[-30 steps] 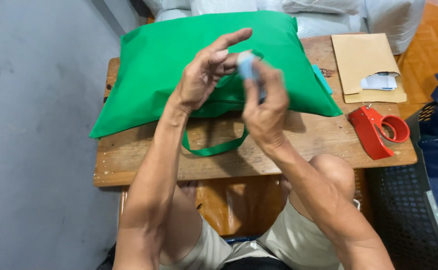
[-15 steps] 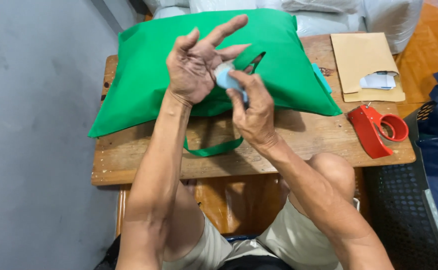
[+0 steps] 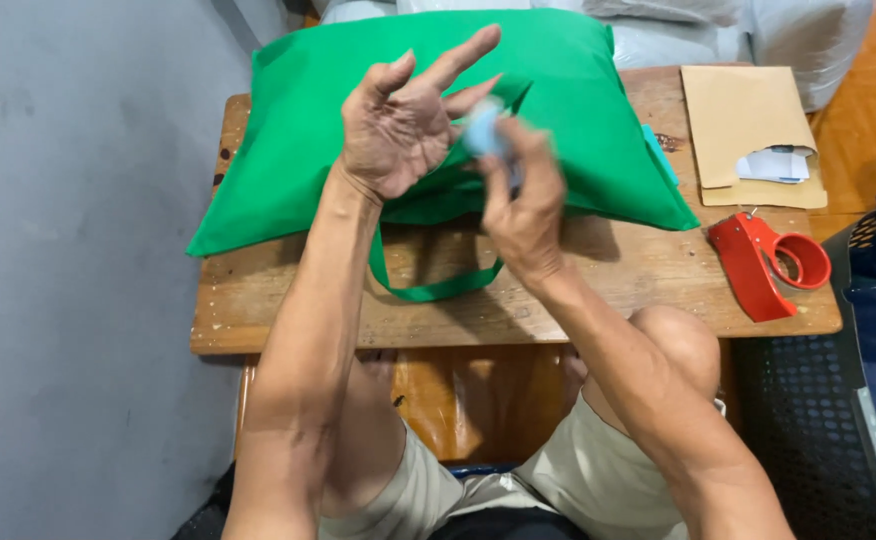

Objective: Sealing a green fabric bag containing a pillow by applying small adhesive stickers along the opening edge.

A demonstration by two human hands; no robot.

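Right hand (image 3: 526,205) raised above green bag (image 3: 298,150), fingers pinching small pale-blue piece (image 3: 482,128), blurred. Left hand (image 3: 398,130) open beside it, fingers spread, palm up, fingertip touching the piece. Step looks like peeling or working the piece between both hands; next needs steady pinch. Bag fills tabletop (image 3: 578,300) rear; bare strip along near edge. Red tape dispenser (image 3: 770,262) near right edge, brown envelope (image 3: 748,125) behind it.

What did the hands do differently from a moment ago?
The right hand lifted the small pale blue object off the open left hand palm toward its fingertips. The grip is unchanged. The puffy green fabric bag, red tape dispenser and brown paper envelope stayed put.
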